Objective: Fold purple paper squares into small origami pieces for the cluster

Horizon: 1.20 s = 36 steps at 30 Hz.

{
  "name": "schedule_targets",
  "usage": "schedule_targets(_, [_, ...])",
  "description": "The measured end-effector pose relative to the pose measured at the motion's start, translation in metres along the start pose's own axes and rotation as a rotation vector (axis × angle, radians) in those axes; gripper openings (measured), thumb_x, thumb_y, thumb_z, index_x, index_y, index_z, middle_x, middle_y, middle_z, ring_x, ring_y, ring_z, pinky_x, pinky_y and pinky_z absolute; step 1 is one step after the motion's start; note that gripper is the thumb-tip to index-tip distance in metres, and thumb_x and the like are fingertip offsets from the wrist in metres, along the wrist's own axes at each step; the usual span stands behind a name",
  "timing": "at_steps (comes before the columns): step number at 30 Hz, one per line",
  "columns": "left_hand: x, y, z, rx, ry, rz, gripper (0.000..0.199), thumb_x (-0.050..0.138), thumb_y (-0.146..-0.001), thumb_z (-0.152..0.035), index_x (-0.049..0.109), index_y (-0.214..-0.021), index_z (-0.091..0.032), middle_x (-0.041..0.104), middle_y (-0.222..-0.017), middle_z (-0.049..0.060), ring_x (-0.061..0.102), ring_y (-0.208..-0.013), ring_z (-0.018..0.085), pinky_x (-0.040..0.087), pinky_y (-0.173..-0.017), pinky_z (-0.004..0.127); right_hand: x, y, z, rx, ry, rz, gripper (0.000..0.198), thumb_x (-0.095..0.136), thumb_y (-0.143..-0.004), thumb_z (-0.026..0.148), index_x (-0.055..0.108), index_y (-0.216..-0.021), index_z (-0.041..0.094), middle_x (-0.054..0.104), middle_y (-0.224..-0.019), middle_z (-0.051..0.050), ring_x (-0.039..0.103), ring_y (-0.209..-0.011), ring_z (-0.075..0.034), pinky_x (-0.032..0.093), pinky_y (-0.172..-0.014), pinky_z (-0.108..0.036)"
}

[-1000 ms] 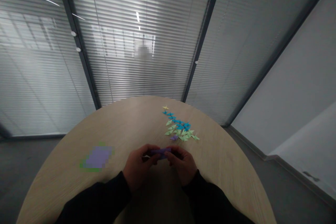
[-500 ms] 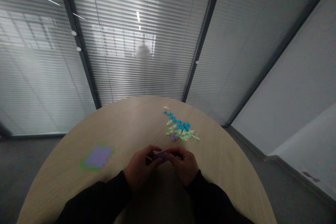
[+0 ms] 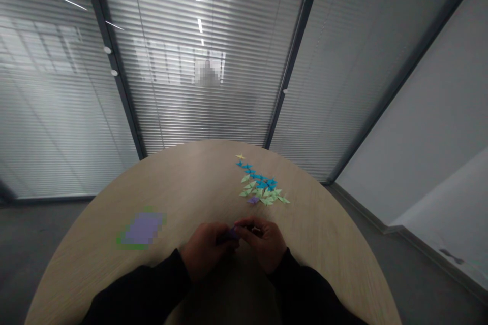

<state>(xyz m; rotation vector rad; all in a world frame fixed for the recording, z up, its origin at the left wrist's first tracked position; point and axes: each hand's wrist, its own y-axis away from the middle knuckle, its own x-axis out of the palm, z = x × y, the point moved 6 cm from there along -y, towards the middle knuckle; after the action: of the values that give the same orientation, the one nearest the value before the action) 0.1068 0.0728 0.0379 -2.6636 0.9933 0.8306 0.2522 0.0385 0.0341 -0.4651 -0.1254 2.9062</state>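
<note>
A small piece of folded purple paper point(image 3: 229, 234) is held between both hands, above the near part of the table. My left hand point(image 3: 206, 249) is closed around its left end, with the thumb along the near side. The fingertips of my right hand point(image 3: 264, 244) pinch its right end. Fingers cover most of the paper, so its folded shape cannot be made out. Just beyond the hands lies a group of folded paper cranes: a purple one point(image 3: 253, 200), several pale green ones point(image 3: 269, 196), several blue ones point(image 3: 263, 182) and a yellow one point(image 3: 240, 156).
A blurred stack of purple and green paper squares point(image 3: 142, 228) lies on the table to the left. The round wooden table point(image 3: 183, 177) has a curved far edge. Behind it stand glass panels with blinds point(image 3: 209, 117); a white wall point(image 3: 430, 162) is at the right.
My left hand has drawn its fingers in closer around the purple paper and dropped slightly. The right fingertips have shifted a little left along it. The cranes have not moved.
</note>
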Motion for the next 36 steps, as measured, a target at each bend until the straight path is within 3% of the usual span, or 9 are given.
schedule_targets(8, [0.002,0.001,0.002,-0.012,0.125,-0.003,0.032,0.054,-0.087,-0.041,0.071,-0.086,-0.013,0.076,-0.078,0.008,0.069,-0.073,0.022,0.047,-0.062,0.027,0.002,-0.004,-0.008,0.042,-0.011,0.010,0.032,0.071,-0.073,0.043,0.075,-0.091,0.017,0.070,-0.075,-0.004,0.061,-0.065,-0.017,0.048,-0.061,-0.029])
schedule_targets(13, [0.001,0.001,0.001,-0.019,0.162,-0.029,0.035,0.055,-0.086,-0.044,0.069,-0.087,-0.012,0.075,-0.078,0.008,0.069,-0.071,0.022,0.048,-0.062,0.028,0.003,-0.008,-0.015,0.101,-0.175,0.037,0.052,0.077,-0.065,0.041,0.068,-0.110,0.018,0.070,-0.083,-0.004,0.063,-0.071,-0.017,0.049,-0.066,-0.029])
schedule_targets(17, [0.003,0.000,0.004,0.011,0.200,-0.030,0.035,0.054,-0.087,-0.044,0.070,-0.087,-0.013,0.075,-0.080,0.009,0.069,-0.075,0.022,0.049,-0.064,0.028,0.009,-0.006,-0.016,0.133,-0.131,0.159,0.033,0.076,-0.068,0.041,0.073,-0.090,0.016,0.067,-0.071,-0.002,0.060,-0.064,-0.016,0.046,-0.061,-0.027])
schedule_targets(23, [0.005,0.000,0.008,-0.031,0.194,-0.027,0.035,0.056,-0.087,-0.046,0.070,-0.086,-0.013,0.076,-0.079,0.008,0.069,-0.072,0.022,0.048,-0.062,0.027,0.005,-0.004,-0.017,0.176,-0.200,0.072,0.025,0.078,-0.065,0.040,0.070,-0.068,0.017,0.063,-0.062,0.001,0.055,-0.060,-0.014,0.041,-0.061,-0.027])
schedule_targets(36, [0.002,0.002,0.002,-0.034,0.123,-0.027,0.034,0.053,-0.087,-0.043,0.072,-0.086,-0.014,0.076,-0.077,0.006,0.067,-0.070,0.021,0.045,-0.062,0.027,0.001,-0.003,-0.014,0.149,-0.184,-0.007,0.031,0.076,-0.068,0.047,0.073,-0.075,0.017,0.067,-0.066,-0.001,0.059,-0.062,-0.016,0.045,-0.061,-0.028])
